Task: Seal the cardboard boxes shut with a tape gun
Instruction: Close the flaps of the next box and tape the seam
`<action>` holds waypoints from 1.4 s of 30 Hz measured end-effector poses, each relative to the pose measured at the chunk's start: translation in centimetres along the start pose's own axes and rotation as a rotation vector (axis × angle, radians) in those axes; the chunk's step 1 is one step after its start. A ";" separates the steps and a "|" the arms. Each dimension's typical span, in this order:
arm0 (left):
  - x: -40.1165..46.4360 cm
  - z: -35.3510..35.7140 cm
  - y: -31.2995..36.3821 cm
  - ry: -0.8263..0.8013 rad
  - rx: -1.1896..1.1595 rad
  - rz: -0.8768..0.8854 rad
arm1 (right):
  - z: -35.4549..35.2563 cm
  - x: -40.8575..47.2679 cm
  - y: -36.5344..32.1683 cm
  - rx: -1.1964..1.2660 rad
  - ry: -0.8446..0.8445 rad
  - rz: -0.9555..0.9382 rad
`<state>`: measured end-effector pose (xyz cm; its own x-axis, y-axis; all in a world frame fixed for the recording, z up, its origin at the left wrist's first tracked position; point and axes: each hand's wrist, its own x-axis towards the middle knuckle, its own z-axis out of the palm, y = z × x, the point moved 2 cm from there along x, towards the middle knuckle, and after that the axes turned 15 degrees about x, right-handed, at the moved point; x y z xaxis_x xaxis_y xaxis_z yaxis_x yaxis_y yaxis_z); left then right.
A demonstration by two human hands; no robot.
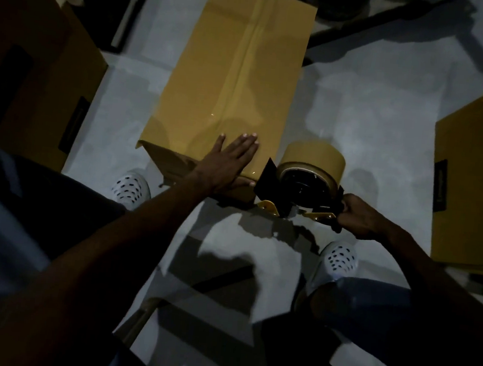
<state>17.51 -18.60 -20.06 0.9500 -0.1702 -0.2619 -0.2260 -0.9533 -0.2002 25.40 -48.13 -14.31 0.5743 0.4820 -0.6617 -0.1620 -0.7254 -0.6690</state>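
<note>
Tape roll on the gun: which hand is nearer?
Right. The right hand grips the tape gun handle just right of the tape roll. The left hand lies flat on the cardboard box, left of the roll.

The pale grey floor (374, 113) lay dim and shadow-streaked. Dark clutter (334, 3) crowded the room's edge at twelve o'clock.

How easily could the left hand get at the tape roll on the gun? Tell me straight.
Probably yes. The left hand lies flat on the box near its close edge, and the tape roll sits just beside it with nothing between; the right hand holds only the handle.
</note>
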 end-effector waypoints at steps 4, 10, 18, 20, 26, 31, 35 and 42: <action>-0.3 0.9 -0.4 0.061 -0.005 -0.029 | 0.5 0.3 0.3 0.057 -0.043 -0.034; -0.4 0.9 -0.4 0.074 -0.018 -0.022 | -0.2 0.6 1.7 0.051 0.003 -0.053; -0.3 1.4 -0.4 0.117 -0.045 -0.039 | -3.0 -0.9 5.9 0.028 0.113 0.008; -0.3 1.3 -0.3 0.135 -0.086 -0.066 | -2.5 -0.6 5.2 -0.098 0.176 0.006; -0.2 1.3 -0.1 0.144 -0.090 -0.095 | -1.0 1.7 3.3 -0.463 0.292 -0.035; 0.0 1.4 0.0 0.122 -0.066 -0.078 | 0.1 4.4 3.4 -0.590 0.282 0.019; -0.2 1.2 -0.2 0.108 -0.073 -0.093 | 1.6 5.4 3.1 -0.568 0.312 0.082; -0.1 1.2 -0.1 0.117 -0.096 -0.103 | -1.0 3.3 7.5 -0.502 0.385 0.360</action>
<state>17.21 -18.21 -21.21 0.9869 -0.0931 -0.1316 -0.1101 -0.9857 -0.1279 26.87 -52.44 -21.14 0.8114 0.0314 -0.5836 -0.0589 -0.9891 -0.1351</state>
